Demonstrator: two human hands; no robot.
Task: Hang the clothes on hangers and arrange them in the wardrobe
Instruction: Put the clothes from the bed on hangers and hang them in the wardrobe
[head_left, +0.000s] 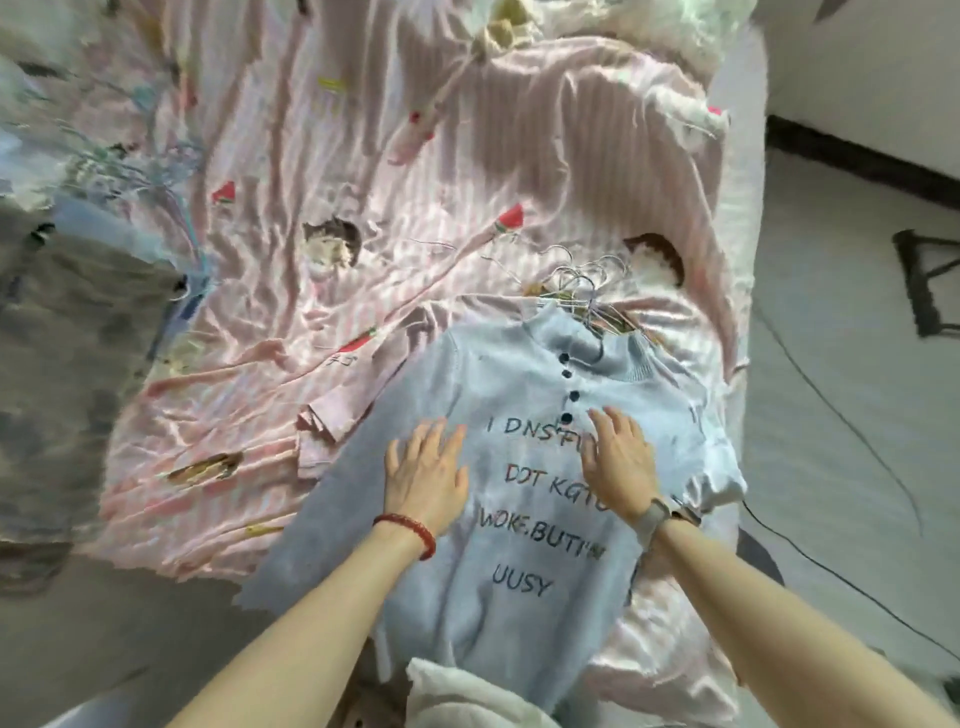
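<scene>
A pale blue knit top (519, 613) with dark buttons and printed lettering lies flat, front up, on the bed. My left hand (428, 475) rests flat on its left chest, fingers spread. My right hand (618, 460) lies flat on the lettering to the right, a watch on its wrist. A bunch of thin wire hangers (584, 288) sits just beyond the top's collar; one hook reaches into the neckline.
The bed is covered by a crumpled pink striped sheet (363, 208) with small prints. A grey garment (67, 374) lies at the left. White fabric (457, 696) bunches at the near edge. Floor and a black cable (831, 405) lie to the right of the bed.
</scene>
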